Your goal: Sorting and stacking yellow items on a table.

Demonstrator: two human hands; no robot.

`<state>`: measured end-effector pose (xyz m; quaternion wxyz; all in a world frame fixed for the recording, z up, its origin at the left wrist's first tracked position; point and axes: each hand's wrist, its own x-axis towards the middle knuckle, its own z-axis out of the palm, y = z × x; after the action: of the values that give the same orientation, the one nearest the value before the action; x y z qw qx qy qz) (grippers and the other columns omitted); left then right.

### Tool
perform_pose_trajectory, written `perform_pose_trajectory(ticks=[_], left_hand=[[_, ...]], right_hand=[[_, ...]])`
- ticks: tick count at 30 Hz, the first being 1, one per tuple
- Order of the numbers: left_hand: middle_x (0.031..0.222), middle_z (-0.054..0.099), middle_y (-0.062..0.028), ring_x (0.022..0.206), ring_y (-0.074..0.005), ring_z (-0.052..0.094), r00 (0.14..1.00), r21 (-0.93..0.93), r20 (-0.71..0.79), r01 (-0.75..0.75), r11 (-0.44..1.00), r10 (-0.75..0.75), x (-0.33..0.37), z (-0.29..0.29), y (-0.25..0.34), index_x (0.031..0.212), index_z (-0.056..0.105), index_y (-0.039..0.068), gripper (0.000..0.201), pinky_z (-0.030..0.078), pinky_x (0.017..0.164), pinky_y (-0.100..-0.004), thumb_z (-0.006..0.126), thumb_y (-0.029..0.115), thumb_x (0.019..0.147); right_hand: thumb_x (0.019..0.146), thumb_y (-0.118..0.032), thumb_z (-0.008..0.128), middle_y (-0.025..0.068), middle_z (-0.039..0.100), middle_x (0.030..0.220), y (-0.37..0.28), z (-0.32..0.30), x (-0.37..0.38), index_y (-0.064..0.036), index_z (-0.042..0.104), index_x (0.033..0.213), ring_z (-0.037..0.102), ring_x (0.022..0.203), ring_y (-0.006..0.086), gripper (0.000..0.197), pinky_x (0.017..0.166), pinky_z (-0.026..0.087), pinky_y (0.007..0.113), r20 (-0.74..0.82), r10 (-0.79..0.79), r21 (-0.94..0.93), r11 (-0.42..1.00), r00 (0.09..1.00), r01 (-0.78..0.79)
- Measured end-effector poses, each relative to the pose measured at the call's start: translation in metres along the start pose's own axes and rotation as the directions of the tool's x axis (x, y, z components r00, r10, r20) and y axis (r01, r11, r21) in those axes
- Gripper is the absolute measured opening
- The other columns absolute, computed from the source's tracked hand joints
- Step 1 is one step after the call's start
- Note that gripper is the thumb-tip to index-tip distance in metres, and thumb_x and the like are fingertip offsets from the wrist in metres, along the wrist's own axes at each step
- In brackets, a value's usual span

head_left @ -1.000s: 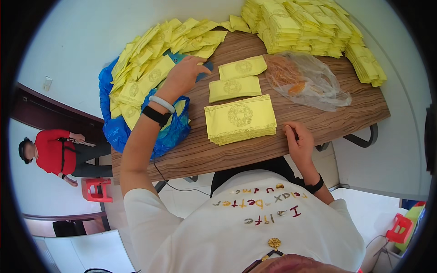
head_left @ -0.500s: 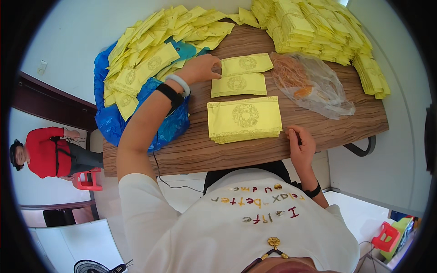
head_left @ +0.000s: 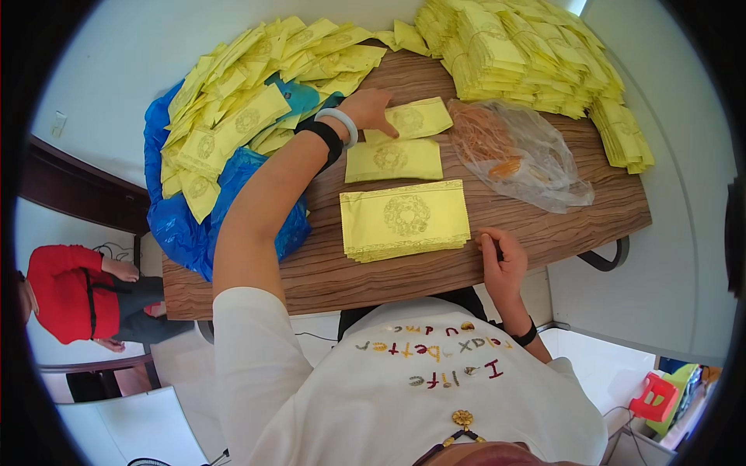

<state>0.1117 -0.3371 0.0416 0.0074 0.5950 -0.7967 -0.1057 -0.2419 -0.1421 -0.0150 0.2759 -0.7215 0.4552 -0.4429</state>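
Observation:
My left hand [head_left: 371,113] reaches across the table to the left end of a flat yellow paper packet [head_left: 420,118], the farther of two packets. Its thumb and fingers are spread, and the thumb touches the packet. A second yellow packet [head_left: 394,161] lies just nearer. Closer to me rests a neat stack of yellow packets [head_left: 406,217] with a round printed ornament on top. My right hand [head_left: 505,260] is beside the stack's near right corner, apart from it, with curled fingers. Whatever lies inside those fingers, if anything, is hidden.
A blue plastic bag [head_left: 183,229] overflows with loose yellow packets [head_left: 241,116] at left. Rubber bands [head_left: 482,136] spill from a clear plastic bag [head_left: 552,175] at right. Bundled packets [head_left: 513,58] are piled behind it. A person in red [head_left: 70,287] is at far left.
My left hand has moved right onto the far packet, which has turned slightly. My right hand remains beside the stack. The view has shifted a little, and the person in red appears closer.

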Motion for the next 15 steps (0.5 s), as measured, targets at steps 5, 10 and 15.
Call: perform_pose_trajectory(ticks=[5, 10, 15], left_hand=[[0.115, 0.065, -0.0197, 0.108, -0.0351, 0.061, 0.996, -0.001, 0.078, -0.039, 0.999, 0.039, 0.009, -0.016, 0.006, 0.124, 0.061, 0.0, 0.07, 0.048, 0.092, -0.0405, 0.076, 0.049, 0.078], [0.101, 0.07, -0.0152, 0.094, -0.029, 0.065, 0.994, -0.283, -0.08, 0.045, 0.958, -0.07, 0.002, -0.026, -0.002, 0.115, 0.066, 0.0, 0.05, 0.049, 0.084, -0.0374, 0.073, 0.041, 0.085], [0.087, 0.07, -0.0066, 0.081, -0.0153, 0.062, 0.964, -0.383, -0.263, -0.078, 0.92, -0.028, -0.033, -0.061, 0.03, 0.105, 0.068, -0.001, 0.034, 0.048, 0.074, -0.0309, 0.069, 0.031, 0.091]], right_hand=[[0.095, -0.003, 0.06, 0.0079, 0.068, 0.083, -0.002, -0.003, 0.002, -0.0005, 0.067, 0.101, 0.065, 0.072, 0.0135, 0.009, 0.066, 0.051, 0.025, -0.015, -0.017, -0.039, 0.999, 1.0, 0.016], [0.095, -0.004, 0.061, 0.0079, 0.068, 0.082, -0.001, -0.001, -0.001, -0.0007, 0.067, 0.1, 0.064, 0.071, 0.0134, 0.009, 0.066, 0.05, 0.025, -0.028, -0.049, -0.022, 0.999, 0.998, 0.048], [0.096, -0.006, 0.059, 0.0065, 0.068, 0.084, 0.0, -0.004, -0.004, -0.0012, 0.067, 0.103, 0.063, 0.072, 0.012, 0.011, 0.067, 0.049, 0.025, -0.017, 0.005, 0.071, 0.998, 1.0, -0.004]])
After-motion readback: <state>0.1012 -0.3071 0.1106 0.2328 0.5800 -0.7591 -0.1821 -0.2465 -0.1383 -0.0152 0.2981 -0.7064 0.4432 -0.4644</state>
